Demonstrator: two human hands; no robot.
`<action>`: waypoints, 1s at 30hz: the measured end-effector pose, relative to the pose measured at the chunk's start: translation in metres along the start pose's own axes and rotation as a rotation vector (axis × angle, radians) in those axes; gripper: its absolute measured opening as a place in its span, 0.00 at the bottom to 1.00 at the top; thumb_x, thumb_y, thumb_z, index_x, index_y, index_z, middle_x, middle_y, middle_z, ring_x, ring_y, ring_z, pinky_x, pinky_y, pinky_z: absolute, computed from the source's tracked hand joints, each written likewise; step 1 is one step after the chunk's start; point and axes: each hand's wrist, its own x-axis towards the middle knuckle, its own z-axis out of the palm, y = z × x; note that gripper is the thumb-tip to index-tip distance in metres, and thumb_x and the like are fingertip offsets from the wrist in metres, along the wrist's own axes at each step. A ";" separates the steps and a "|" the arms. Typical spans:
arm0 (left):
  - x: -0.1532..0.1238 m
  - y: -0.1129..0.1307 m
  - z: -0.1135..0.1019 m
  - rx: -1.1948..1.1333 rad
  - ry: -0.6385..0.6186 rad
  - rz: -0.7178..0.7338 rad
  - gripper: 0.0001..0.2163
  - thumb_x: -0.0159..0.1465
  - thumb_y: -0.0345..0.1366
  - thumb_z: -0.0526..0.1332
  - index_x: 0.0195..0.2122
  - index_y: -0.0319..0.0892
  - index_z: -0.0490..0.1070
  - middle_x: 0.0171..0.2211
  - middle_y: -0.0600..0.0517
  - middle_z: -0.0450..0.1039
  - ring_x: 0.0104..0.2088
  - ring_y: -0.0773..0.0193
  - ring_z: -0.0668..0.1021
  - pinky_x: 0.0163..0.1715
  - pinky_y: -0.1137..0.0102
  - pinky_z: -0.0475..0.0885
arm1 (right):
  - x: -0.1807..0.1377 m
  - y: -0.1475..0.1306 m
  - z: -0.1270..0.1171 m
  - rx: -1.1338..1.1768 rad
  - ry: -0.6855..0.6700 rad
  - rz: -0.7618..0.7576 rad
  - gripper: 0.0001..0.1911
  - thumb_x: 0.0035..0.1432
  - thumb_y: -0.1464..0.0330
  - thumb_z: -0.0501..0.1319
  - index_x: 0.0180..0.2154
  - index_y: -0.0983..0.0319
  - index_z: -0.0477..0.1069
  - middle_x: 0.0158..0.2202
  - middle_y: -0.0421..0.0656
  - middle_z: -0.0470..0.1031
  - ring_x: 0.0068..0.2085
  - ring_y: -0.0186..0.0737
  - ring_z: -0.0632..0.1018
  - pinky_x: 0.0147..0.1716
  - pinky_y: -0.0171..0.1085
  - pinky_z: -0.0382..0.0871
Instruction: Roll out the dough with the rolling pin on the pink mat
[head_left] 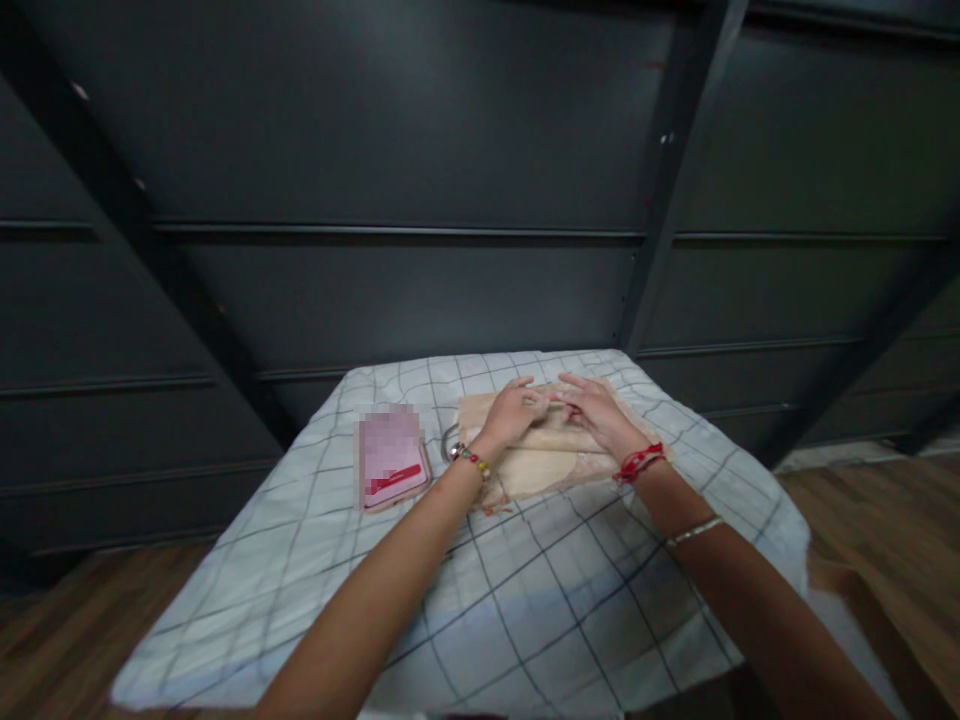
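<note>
1. A beige cloth [536, 455] lies on the far half of a table covered with a checked sheet [525, 600], a little right of the middle.
2. The cloth is folded flat, and its long axis runs left to right across the table; a rolled or folded ridge along it runs the same way, dipping slightly toward the right.
3. The left hand [514, 412] rests on the upper left part of the cloth, palm down, fingers curled inward toward the other hand.
4. The right hand [596, 410] rests on the upper right part of the cloth, palm down, fingers stretched toward the left hand.
5. The fingertips of both hands meet at the top middle of the cloth and seem to pinch its fold there; blur keeps the exact grip from showing.
6. A beaded bracelet sits on the left wrist, red threads on the right wrist, and a thin bangle further up the right forearm.
7. A pink phone [391, 460] lies flat just left of the cloth, its long axis pointing away from the person.
8. A small metal ring [450, 440] lies between the phone and the cloth.
9. Behind the table stands a dark panelled wall [420, 180]; no containers show.
</note>
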 end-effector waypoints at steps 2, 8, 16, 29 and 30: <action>0.000 0.000 0.000 0.033 0.020 -0.011 0.09 0.58 0.30 0.57 0.23 0.41 0.74 0.33 0.48 0.77 0.58 0.57 0.65 0.55 0.67 0.60 | -0.001 0.000 0.000 0.001 0.000 0.006 0.32 0.51 0.77 0.60 0.58 0.68 0.58 0.32 0.43 0.78 0.20 0.26 0.68 0.22 0.27 0.66; 0.002 -0.002 0.005 0.070 0.038 -0.032 0.07 0.56 0.28 0.58 0.25 0.41 0.75 0.35 0.48 0.77 0.58 0.58 0.64 0.54 0.68 0.61 | 0.004 0.005 -0.003 -0.034 -0.024 -0.034 0.31 0.51 0.76 0.60 0.58 0.69 0.59 0.30 0.42 0.78 0.20 0.26 0.68 0.22 0.27 0.66; -0.003 -0.006 -0.004 0.339 0.034 -0.045 0.07 0.58 0.29 0.58 0.23 0.39 0.70 0.37 0.44 0.74 0.52 0.55 0.70 0.52 0.66 0.62 | -0.005 0.011 -0.007 -0.803 0.126 -0.326 0.23 0.58 0.72 0.53 0.56 0.67 0.62 0.41 0.50 0.77 0.36 0.38 0.77 0.40 0.38 0.69; 0.028 -0.026 -0.010 0.587 0.023 -0.104 0.10 0.60 0.28 0.53 0.33 0.34 0.74 0.41 0.39 0.73 0.45 0.56 0.73 0.48 0.68 0.65 | 0.028 0.007 -0.012 -1.632 -0.043 -0.302 0.20 0.66 0.65 0.44 0.49 0.67 0.68 0.49 0.54 0.72 0.52 0.43 0.71 0.50 0.36 0.60; 0.033 -0.030 -0.010 0.546 0.004 -0.101 0.10 0.59 0.26 0.52 0.33 0.33 0.74 0.39 0.40 0.74 0.44 0.56 0.74 0.47 0.68 0.66 | 0.034 0.005 -0.013 -1.645 -0.063 -0.287 0.19 0.66 0.66 0.44 0.48 0.67 0.68 0.48 0.54 0.73 0.51 0.43 0.71 0.49 0.36 0.60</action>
